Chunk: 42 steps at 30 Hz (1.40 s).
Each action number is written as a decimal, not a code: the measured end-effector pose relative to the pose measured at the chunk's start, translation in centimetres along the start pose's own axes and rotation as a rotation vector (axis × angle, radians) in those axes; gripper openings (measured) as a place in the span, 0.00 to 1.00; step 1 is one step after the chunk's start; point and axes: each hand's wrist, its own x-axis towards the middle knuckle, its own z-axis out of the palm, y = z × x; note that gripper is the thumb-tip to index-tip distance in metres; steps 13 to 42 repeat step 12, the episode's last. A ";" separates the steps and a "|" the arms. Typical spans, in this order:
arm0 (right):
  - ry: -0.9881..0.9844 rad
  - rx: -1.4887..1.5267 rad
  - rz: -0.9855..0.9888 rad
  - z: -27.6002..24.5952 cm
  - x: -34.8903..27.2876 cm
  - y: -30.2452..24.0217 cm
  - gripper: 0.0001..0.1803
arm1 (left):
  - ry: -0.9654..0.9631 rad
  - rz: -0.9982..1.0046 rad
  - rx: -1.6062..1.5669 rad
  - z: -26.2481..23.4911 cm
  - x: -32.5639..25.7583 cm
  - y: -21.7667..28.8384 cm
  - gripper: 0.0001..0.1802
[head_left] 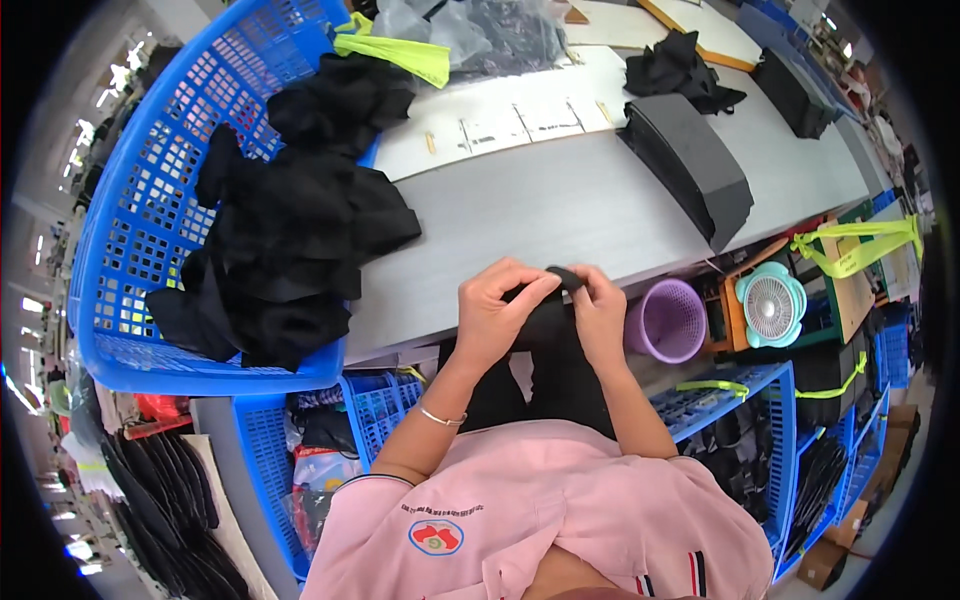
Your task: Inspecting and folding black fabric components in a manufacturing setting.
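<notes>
My left hand (492,312) and my right hand (600,312) meet in front of me at the near edge of the grey table (480,235). Both are closed, fingertips pinching a small black fabric piece (566,277) between them. A dark part seems to hang below the fingers, but I cannot tell it from the black trousers behind. To the left stands a big blue basket (205,378), heaped with black fabric pieces (300,220) that spill over its side toward the table.
A stack of black sheets (690,150) and crumpled black cloth (680,72) lie at the table's right. Beyond the white marked board (510,105) are clear plastic bags (510,40). A purple bin (668,320), a turquoise fan (770,303) and a blue crate (785,450) stand to my right.
</notes>
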 end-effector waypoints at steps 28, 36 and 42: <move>-0.459 0.420 0.292 -0.4 0.8 1.8 0.16 | -0.369 -0.683 -0.928 -2.0 -4.1 -4.4 0.33; -0.459 0.420 0.292 -0.4 0.8 1.8 0.16 | -0.369 -0.683 -0.928 -2.0 -4.1 -4.4 0.33; -0.459 0.420 0.292 -0.4 0.8 1.8 0.16 | -0.369 -0.683 -0.928 -2.0 -4.1 -4.4 0.33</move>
